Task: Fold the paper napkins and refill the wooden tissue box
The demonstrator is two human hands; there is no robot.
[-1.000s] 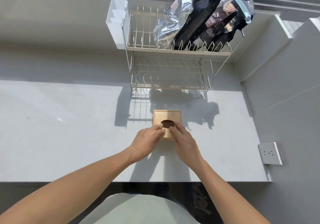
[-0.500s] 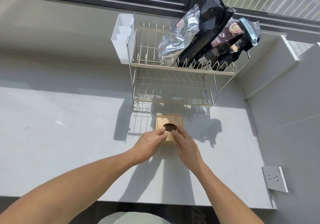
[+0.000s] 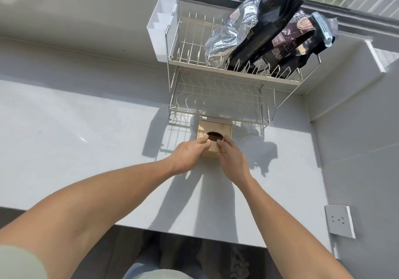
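A small square wooden tissue box [image 3: 216,127] with a dark oval opening in its lid stands on the pale counter [image 3: 86,138], right in front of the dish rack. My left hand [image 3: 190,153] grips the box's near left side, index finger at the opening's left rim. My right hand [image 3: 232,160] grips the near right side, fingertips at the opening's right rim. Both hands cover the box's near half. No paper napkins are in view.
A two-tier wire dish rack [image 3: 216,97] stands behind the box, with a white cutlery holder [image 3: 162,30] on its left end and foil and black bags [image 3: 269,36] on its top tier. A wall with a socket [image 3: 339,220] closes the right side.
The box, with both hands on it, has moved away from the counter's front edge and now sits close to the rack's base. The view has tilted up.
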